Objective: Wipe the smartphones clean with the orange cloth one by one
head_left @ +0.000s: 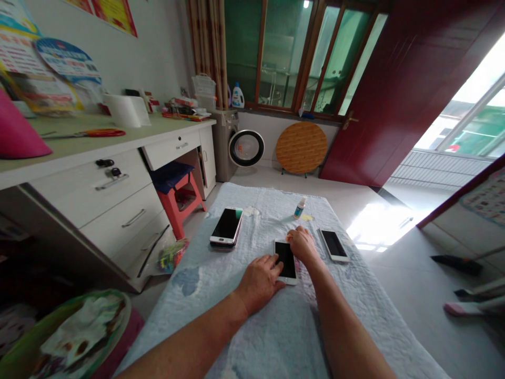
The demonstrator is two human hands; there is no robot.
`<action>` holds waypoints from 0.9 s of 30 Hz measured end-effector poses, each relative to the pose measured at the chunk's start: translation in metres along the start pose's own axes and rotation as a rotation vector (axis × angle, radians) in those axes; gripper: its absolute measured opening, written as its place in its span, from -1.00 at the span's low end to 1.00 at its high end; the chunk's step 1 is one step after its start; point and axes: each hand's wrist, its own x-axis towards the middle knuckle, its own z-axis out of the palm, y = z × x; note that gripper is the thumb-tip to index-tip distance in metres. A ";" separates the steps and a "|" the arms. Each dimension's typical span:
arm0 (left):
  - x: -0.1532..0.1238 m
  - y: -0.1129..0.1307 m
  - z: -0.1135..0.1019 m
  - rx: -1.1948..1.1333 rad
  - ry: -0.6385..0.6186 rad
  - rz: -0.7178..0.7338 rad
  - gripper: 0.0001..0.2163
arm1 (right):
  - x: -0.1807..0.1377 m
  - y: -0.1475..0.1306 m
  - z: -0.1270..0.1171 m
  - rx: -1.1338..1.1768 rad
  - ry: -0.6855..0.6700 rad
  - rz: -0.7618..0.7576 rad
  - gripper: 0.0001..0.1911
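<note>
One phone [288, 262], white rim, dark screen, partly covered. Left hand [257, 284] fingers on its edge, can't tell if clamped; right hand [303, 245] fingers pinched on mostly hidden orange scrap [289, 238].

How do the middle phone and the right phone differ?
The middle phone is touched and partly covered; the right phone lies untouched in full view. The middle phone looks larger in the picture than the right phone. The right phone's far end leans further left than the middle phone's. Both lie face up on the bluish cloth, with dark screens and pale borders.
</note>
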 end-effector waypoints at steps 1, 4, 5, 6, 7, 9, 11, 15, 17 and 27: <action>0.001 0.000 0.000 -0.008 -0.002 0.005 -0.57 | 0.001 -0.003 -0.002 -0.021 -0.022 -0.008 -0.72; 0.002 -0.001 0.001 -0.014 -0.003 0.004 -0.59 | 0.006 -0.020 -0.006 -0.072 -0.072 -0.069 -0.71; 0.002 -0.001 0.001 -0.011 -0.002 0.002 -0.59 | 0.008 -0.027 -0.007 -0.082 -0.075 -0.096 -0.71; 0.002 -0.002 0.001 -0.007 -0.002 0.001 -0.59 | 0.009 -0.034 -0.007 -0.089 -0.075 -0.125 -0.70; 0.001 -0.002 0.001 -0.003 -0.001 0.001 -0.59 | 0.010 -0.040 -0.007 -0.094 -0.079 -0.151 -0.70; 0.001 -0.002 0.000 0.002 0.003 0.001 -0.59 | 0.011 -0.049 -0.007 -0.101 -0.090 -0.195 -0.71; 0.000 0.000 -0.001 0.006 0.013 -0.006 -0.58 | 0.012 -0.051 -0.005 -0.096 -0.096 -0.220 -0.71; -0.001 0.003 -0.003 0.024 0.036 -0.031 -0.58 | 0.013 -0.030 -0.002 -0.080 -0.072 -0.187 -0.70; -0.001 0.004 -0.004 0.026 0.042 -0.028 -0.58 | 0.013 -0.013 -0.001 -0.079 -0.068 -0.154 -0.71; 0.000 0.001 0.001 0.026 0.047 -0.004 -0.57 | -0.025 0.007 -0.001 0.006 0.008 -0.075 -0.71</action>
